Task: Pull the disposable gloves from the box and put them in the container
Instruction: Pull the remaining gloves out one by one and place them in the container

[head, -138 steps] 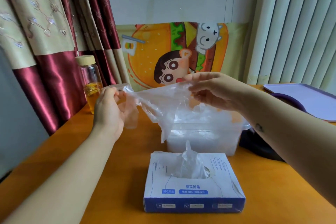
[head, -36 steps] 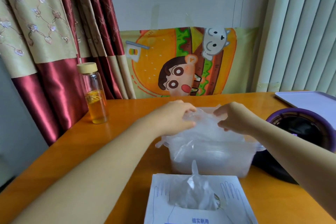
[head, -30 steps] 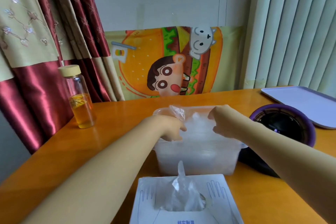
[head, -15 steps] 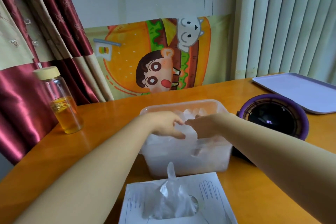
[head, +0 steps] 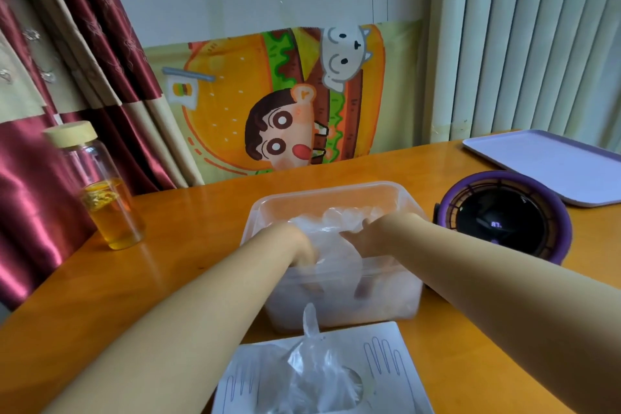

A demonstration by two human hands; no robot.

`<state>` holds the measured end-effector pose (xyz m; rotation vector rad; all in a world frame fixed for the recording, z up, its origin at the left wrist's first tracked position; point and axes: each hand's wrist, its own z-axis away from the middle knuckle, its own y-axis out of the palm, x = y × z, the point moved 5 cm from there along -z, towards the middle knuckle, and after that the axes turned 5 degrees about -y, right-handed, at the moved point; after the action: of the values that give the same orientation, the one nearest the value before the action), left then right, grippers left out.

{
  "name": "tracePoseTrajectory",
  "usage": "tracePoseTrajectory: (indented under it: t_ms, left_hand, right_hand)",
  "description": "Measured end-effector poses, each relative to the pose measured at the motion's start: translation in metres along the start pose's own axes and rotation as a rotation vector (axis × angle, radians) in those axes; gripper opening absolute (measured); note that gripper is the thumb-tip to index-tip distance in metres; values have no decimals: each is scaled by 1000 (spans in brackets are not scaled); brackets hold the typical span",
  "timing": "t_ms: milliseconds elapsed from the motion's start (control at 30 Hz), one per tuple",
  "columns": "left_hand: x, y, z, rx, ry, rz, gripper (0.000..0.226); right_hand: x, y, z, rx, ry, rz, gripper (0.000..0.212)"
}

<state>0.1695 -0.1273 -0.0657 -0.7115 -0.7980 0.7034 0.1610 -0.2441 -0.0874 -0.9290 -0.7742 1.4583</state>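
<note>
While you're pushing deeper than half a sec ago, head cam is showing both wrists dipping into the container [head: 322, 198], just behind the box [head: 386, 353]. Your left hand [head: 297, 245] & right hand [head: 374, 233] are plunging into the gloves [head: 339, 222] piled inside; fingers are buried, so can't tell if they're gripping.

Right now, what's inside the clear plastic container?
A crumpled pile of clear disposable gloves sits in the clear plastic container. The left hand and right hand are pushed down into it. Their fingers and the container's bottom are covered by the film.
</note>
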Motion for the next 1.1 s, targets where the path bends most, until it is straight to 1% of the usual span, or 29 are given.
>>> tracePoseTrajectory:
  t_ms: [33, 67, 100, 133, 167, 200, 233, 267, 300, 367, 400, 433, 467, 500, 567, 633, 667, 733, 800, 867, 967, 1100]
  left_hand:
    - [0, 1, 5, 44, -1, 64, 64]
    - [1, -1, 12, 66, 4, 79, 75]
    - [4, -3, 17, 60, 10, 86, 85]
    - [10, -7, 21, 20, 18, 107, 91]
    - [16, -11, 29, -38, 36, 142, 92]
    - [23, -17, 36, -104, 55, 193, 90]
    - [29, -21, 42, -181, 74, 259, 86]
    - [37, -23, 51, -270, 95, 335, 81]
    - [42, -25, 62, -373, 122, 414, 75]
    - [50, -21, 87, -582, 189, 596, 60]
    - [51, -15, 100, -650, 232, 695, 52]
    - [50, -7, 111, -685, 271, 789, 44]
    - [48, 5, 122, -694, 299, 874, 37]
    - [44, 15, 130, -689, 322, 932, 31]
    - [34, 38, 137, -644, 332, 973, 26]
    - [21, 60, 136, -525, 312, 950, 34]
    - [16, 69, 133, -467, 305, 925, 41]
    - [8, 83, 128, -412, 302, 857, 48]
    - [6, 88, 124, -422, 302, 829, 44]
    - [8, 91, 122, -429, 283, 836, 43]
    - [11, 95, 118, -390, 265, 838, 50]
    - [10, 103, 115, -369, 235, 812, 61]
  right_hand:
    - [2, 0, 1, -8, -26, 11, 57]
    - [3, -2, 2, -17, -60, 0, 65]
    - [4, -3, 7, -11, -92, -25, 82]
    - [4, -6, 11, 6, -109, -55, 104]
    - [4, -11, 17, 10, -129, -90, 120]
    - [5, -17, 24, -2, -160, -134, 126]
    - [5, -24, 33, -45, -200, -188, 124]
    - [8, -33, 43, -127, -251, -222, 117]
    - [9, -43, 54, -246, -300, -230, 107]
    - [14, -60, 83, -516, -399, -234, 79]
    - [17, -65, 99, -618, -445, -247, 65]
    - [21, -64, 113, -673, -489, -271, 55]
    - [26, -59, 127, -683, -523, -289, 46]
    - [32, -51, 137, -656, -543, -288, 38]
    - [47, -27, 151, -552, -571, -254, 33]
    - [60, -2, 154, -468, -583, -241, 36]
    - [65, 8, 153, -459, -582, -233, 37]
    - [71, 23, 148, -487, -559, -239, 32]
    - [72, 28, 145, -534, -531, -298, 21]
    - [69, 27, 146, -561, -507, -373, 15]
    - [65, 25, 150, -606, -503, -434, 15]
    - [58, 22, 155, -676, -482, -486, 23]
